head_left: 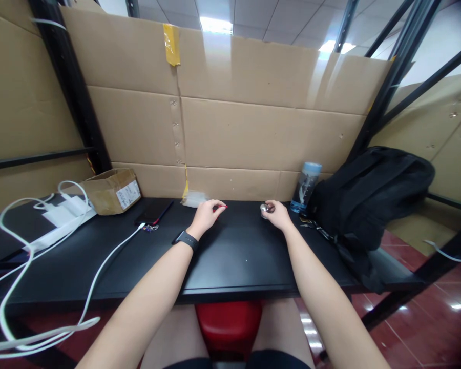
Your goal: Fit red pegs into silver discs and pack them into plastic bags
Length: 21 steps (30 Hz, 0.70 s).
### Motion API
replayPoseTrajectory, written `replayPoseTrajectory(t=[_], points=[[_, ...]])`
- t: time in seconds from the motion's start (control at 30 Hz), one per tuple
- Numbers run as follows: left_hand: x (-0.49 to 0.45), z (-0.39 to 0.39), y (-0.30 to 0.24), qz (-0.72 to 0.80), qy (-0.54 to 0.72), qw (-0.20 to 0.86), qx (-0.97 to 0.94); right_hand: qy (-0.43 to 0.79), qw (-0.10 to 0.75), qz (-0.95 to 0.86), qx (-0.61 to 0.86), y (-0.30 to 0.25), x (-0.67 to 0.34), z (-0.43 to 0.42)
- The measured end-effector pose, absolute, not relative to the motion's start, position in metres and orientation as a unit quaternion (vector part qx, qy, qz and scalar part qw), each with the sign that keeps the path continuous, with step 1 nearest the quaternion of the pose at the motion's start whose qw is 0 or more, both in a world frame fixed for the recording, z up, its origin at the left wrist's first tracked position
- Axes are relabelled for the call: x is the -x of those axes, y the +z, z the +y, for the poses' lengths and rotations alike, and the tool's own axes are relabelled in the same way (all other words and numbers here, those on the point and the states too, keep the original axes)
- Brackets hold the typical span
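Above the black table [234, 256], my left hand [205, 216] is closed in a pinch, with a small red object [225, 206] showing at its fingertips. Too little of that object is visible to tell its kind. A dark watch [186, 239] sits on the left wrist. My right hand [279, 215] grips a small, round, shiny metal object [265, 209], partly covered by the fingers. The two hands are apart, near the back of the table. Just behind the left hand lies a whitish translucent packet [194, 199].
A water bottle [306, 187] and a black backpack [369, 189] stand at the right. Leftward are a phone [153, 211] on a white cable [115, 251], an open cardboard box [111, 192] and a power strip [57, 230]. Cardboard panels [269, 133] wall off the back.
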<state>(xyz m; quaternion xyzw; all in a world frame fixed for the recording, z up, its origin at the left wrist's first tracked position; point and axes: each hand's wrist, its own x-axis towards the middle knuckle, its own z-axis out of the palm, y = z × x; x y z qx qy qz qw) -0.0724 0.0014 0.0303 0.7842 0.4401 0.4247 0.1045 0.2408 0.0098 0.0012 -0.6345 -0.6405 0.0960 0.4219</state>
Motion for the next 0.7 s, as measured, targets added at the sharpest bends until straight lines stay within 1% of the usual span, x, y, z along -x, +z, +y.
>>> replayPoseTrajectory(t=[0.1,0.27,0.33,0.6,0.7], points=[[0.069,-0.001,0.031,0.419,0.435,0.100,-0.791,0.184,0.497,-0.660,0.533,0.008,-0.211,0.003],[0.056,-0.004,0.028,0.383,0.456,0.091,-0.798,0.269,0.547,-0.688,0.393,0.015,-0.159,-0.014],[0.051,-0.004,0.025,0.382,0.463,0.088,-0.795,0.292,0.554,-0.694,0.355,0.017,-0.146,-0.020],[0.044,-0.002,0.018,0.364,0.481,0.127,-0.787,0.314,0.554,-0.694,0.335,0.019,-0.140,-0.028],[0.043,-0.004,0.019,0.370,0.486,0.125,-0.782,0.317,0.557,-0.691,0.334,0.019,-0.140,-0.027]])
